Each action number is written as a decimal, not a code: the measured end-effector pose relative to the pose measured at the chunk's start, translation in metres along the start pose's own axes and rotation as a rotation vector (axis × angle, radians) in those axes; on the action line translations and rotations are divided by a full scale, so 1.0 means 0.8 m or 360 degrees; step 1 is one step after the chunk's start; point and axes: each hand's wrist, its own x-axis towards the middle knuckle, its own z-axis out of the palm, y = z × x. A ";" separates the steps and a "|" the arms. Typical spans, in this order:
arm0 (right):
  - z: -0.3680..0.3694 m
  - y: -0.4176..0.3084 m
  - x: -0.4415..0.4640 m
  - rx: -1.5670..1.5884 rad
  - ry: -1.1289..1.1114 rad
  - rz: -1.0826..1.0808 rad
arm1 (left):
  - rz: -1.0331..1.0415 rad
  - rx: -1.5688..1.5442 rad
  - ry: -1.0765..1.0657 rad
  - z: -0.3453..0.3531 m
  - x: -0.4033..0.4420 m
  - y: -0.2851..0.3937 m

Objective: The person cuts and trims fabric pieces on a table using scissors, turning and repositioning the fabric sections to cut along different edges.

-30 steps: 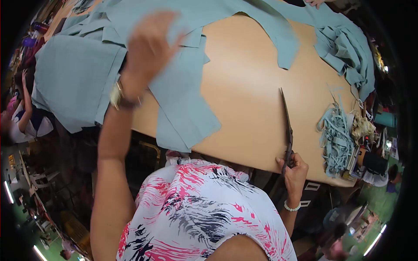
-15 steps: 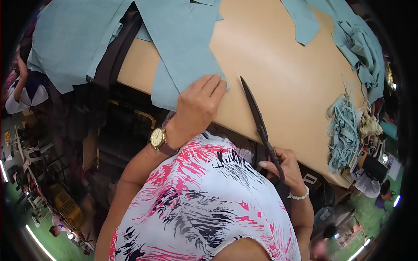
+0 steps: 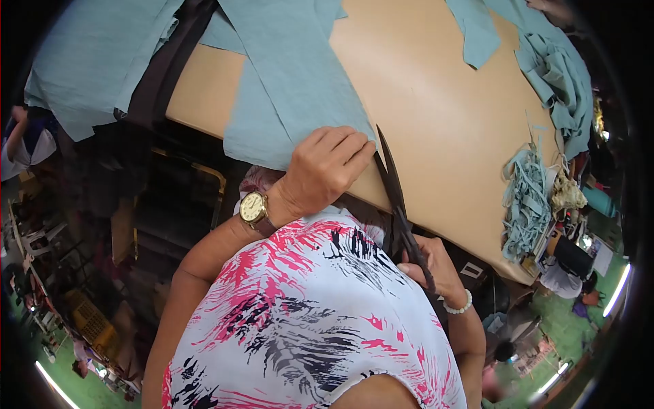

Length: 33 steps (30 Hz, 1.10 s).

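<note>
A blue-green fabric piece point(image 3: 289, 75) stretches over the table toward me, its near end hanging over the front edge. My left hand point(image 3: 330, 167), with a watch on the wrist, is closed on the near right corner of this fabric; the fingertips are partly hidden. Large dark scissors point(image 3: 395, 194) are gripped by the handles in my right hand point(image 3: 436, 266), which wears a beaded bracelet. Their blades point away from me and are slightly parted. The tips are beside my left fingers, close to the fabric's corner; whether they touch it I cannot tell.
Thin fabric strips point(image 3: 528, 204) lie heaped on the table's right side. Crumpled blue-green cloth point(image 3: 562, 88) is behind them. More fabric point(image 3: 88, 61) hangs at the left over dark cloth point(image 3: 153, 88). The table's front edge point(image 3: 443, 232) runs before my body. Another person point(image 3: 30, 146) is at far left.
My left hand has moved right and slightly nearer me, pulling the fabric corner along. The scissors' blades have parted, and my right hand has shifted a little left. The view has moved slightly.
</note>
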 end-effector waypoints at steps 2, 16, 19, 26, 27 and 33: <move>0.003 -0.004 0.006 -0.0005 0.0026 -0.0019 | 0.0005 -0.0010 0.0002 0.002 -0.001 0.001; 0.011 -0.003 0.018 0.0078 0.0122 -0.0095 | 0.0046 -0.0025 0.0005 -0.001 -0.001 0.003; 0.012 0.000 0.016 0.0100 0.0126 -0.0070 | 0.0046 -0.0036 0.0018 0.000 -0.002 0.003; 0.014 0.007 0.009 0.0064 0.0147 -0.0049 | 0.0061 -0.0036 0.0012 0.000 -0.004 0.002; 0.015 0.008 0.009 0.0059 0.0155 -0.0059 | 0.0065 -0.0036 0.0017 0.000 -0.004 0.002; 0.018 0.009 0.007 0.0018 0.0188 -0.0078 | 0.0047 -0.0035 0.0030 -0.001 -0.005 0.001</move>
